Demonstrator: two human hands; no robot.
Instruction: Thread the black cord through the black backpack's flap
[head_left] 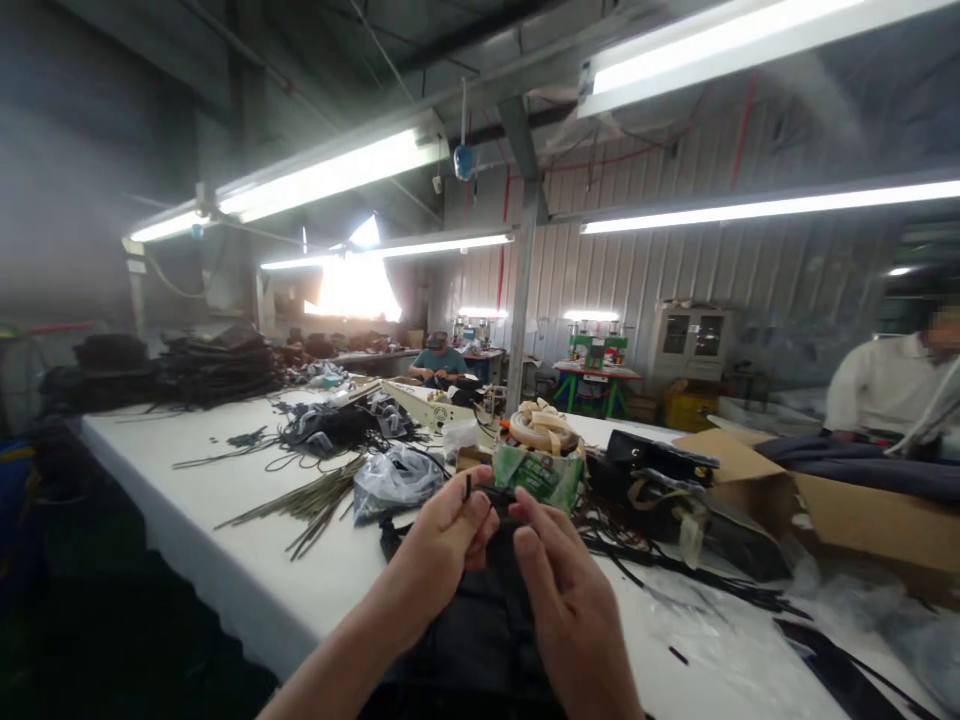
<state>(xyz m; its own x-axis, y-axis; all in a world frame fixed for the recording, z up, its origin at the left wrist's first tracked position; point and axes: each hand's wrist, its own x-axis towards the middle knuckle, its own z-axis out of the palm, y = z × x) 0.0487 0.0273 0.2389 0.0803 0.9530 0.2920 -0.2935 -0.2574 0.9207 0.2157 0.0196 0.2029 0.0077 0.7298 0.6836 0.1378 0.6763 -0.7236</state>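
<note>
While two hands pinch one black cord (489, 492), one green box (541, 474) stands behind

Just in front of the green box, the left hand (442, 540) and right hand (564, 592) each close thumb and forefinger on the black cord, above one black fabric piece (487, 625). Left of the box lies one clear bag (394, 480), and right of it one cardboard carton (750, 468). Beyond it sit two others: a person in teal (439, 362) and a person in white (889, 385).
</note>
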